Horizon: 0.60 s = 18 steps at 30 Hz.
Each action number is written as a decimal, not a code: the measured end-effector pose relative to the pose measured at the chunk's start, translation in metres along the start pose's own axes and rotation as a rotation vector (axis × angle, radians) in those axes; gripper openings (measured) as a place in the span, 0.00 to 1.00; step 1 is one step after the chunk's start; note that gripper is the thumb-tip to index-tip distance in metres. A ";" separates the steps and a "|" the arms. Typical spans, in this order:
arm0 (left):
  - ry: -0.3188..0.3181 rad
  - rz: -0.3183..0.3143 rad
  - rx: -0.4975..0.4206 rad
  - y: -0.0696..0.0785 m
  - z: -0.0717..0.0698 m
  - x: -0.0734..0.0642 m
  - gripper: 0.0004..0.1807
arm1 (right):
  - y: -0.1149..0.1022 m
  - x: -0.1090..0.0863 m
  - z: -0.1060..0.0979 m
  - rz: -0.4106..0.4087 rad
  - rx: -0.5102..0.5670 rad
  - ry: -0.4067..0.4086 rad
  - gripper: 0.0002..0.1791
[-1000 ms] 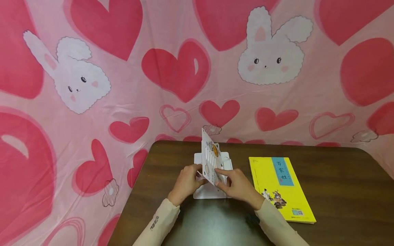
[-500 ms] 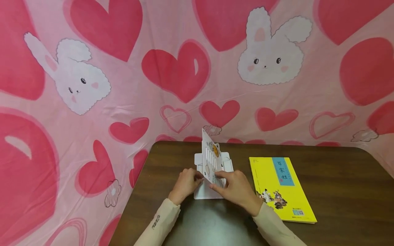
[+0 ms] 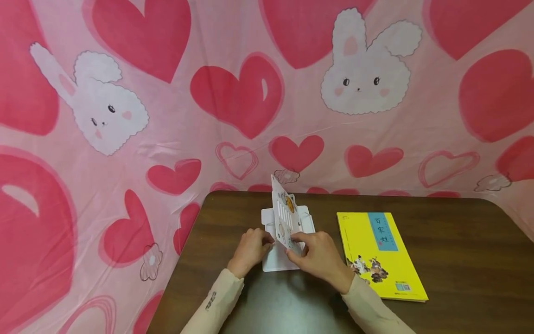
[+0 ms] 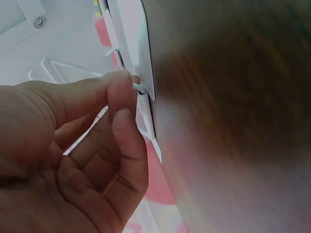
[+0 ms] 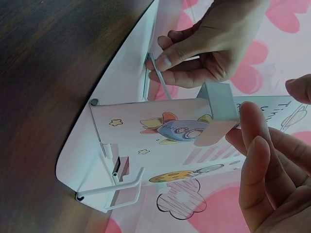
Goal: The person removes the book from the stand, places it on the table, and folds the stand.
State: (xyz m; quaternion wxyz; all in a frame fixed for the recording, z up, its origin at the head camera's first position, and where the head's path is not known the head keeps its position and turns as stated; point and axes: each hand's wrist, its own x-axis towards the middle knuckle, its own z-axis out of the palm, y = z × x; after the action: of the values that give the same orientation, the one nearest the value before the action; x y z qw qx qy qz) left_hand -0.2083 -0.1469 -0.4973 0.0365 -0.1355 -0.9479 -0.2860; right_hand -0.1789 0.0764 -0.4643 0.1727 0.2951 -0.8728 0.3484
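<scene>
A white book stand with cartoon prints stands half unfolded, its panel (image 3: pixel 285 212) tilted up from the flat base plate (image 3: pixel 277 260). My left hand (image 3: pixel 251 249) is low at the panel's left side. Its thumb and fingertips pinch a thin wire support leg (image 5: pixel 161 77) close to the base, and the wire's end (image 4: pixel 139 88) shows beyond the fingertips. With thumb and fingers, my right hand (image 3: pixel 322 257) holds the panel's near lower edge, beside a folded lip (image 5: pixel 218 104). Wire page clips (image 5: pixel 129 187) stick out from the stand. The panel's back is mostly hidden in the head view.
A yellow book (image 3: pixel 375 273) with a blue title block lies to the right of the stand, close to my right forearm. The dark wooden table (image 3: pixel 454 250) ends at a pink heart-and-rabbit cloth (image 3: pixel 300 102) behind and to the left.
My left hand's fingers have come together and dropped slightly towards the base. My right hand has shifted a little down along the panel. The panel's tilt looks nearly the same.
</scene>
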 end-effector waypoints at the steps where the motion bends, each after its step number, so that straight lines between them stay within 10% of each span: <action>1: 0.001 0.000 -0.001 0.000 0.000 0.000 0.03 | 0.001 0.000 0.000 -0.004 0.002 0.009 0.16; 18: -0.059 -0.031 -0.002 0.003 0.000 0.001 0.02 | 0.020 -0.014 -0.029 0.204 0.160 -0.029 0.12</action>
State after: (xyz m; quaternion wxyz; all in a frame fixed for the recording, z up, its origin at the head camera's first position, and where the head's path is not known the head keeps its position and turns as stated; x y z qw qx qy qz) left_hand -0.2083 -0.1446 -0.4953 0.0040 -0.1292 -0.9503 -0.2833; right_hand -0.1787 0.1141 -0.4615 0.0998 0.2228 -0.8699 0.4285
